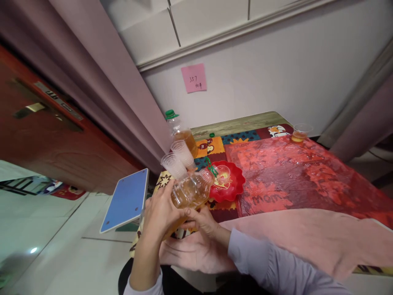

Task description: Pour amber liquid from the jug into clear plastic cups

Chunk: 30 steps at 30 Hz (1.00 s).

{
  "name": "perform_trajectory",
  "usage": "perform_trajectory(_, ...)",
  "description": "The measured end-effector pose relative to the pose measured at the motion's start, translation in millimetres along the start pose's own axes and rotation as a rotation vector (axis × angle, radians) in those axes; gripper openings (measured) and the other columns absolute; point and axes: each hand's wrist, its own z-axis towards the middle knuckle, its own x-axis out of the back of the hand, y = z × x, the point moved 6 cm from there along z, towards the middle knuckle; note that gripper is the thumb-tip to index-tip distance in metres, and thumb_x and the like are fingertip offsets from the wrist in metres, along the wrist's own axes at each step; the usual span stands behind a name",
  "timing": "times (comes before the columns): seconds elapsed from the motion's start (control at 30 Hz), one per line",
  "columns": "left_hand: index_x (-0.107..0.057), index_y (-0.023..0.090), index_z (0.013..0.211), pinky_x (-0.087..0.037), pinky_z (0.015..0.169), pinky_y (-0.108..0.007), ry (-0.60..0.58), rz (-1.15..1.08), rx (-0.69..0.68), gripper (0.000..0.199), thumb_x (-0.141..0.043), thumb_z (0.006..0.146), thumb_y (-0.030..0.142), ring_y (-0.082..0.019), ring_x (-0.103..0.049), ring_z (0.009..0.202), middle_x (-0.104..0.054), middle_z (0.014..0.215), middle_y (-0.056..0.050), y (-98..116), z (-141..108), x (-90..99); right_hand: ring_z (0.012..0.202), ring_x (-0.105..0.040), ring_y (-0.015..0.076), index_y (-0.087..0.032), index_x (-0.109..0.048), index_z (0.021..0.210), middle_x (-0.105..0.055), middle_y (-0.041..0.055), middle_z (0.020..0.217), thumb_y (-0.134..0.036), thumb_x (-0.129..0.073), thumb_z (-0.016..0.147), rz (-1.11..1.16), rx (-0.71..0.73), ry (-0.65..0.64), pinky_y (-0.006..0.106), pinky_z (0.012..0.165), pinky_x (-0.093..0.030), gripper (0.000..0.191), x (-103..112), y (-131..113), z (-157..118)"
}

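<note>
My left hand [161,211] and my right hand [204,221] are both closed around a large clear plastic bottle [193,189] of amber liquid. The bottle lies tilted, its neck pointing away and to the right. A green strip [211,167] hangs at its mouth, which is right by a clear plastic cup [223,175]. This cup stands on a red scalloped plate [240,191]. Whether liquid is flowing, I cannot tell. Just beyond the bottle are two stacks of clear cups, a nearer stack [173,165] and a farther stack [183,154].
Behind the stacks stands a second bottle [186,137] with a green top. A small green cap [211,135] lies near the wall. At the far right is a cup [299,134] with some amber liquid. A red plastic sheet [276,176] covers the table; a blue board [125,200] is left.
</note>
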Motion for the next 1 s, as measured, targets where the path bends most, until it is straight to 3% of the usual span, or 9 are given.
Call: perform_trajectory(1.0,-0.043,0.021,0.161,-0.048,0.108,-0.051,-0.026,0.094,0.006,0.093,-0.078,0.077,0.042,-0.04,-0.061,0.138,-0.063,0.151,-0.021,12.3,1.5,6.6,0.112,-0.076,0.0299,-0.026,-0.055,0.136,-0.072,0.0113,0.135,-0.063,-0.093,0.069,0.058,0.033,0.009,0.036,0.074,-0.065,0.086,0.2,-3.0,-2.4)
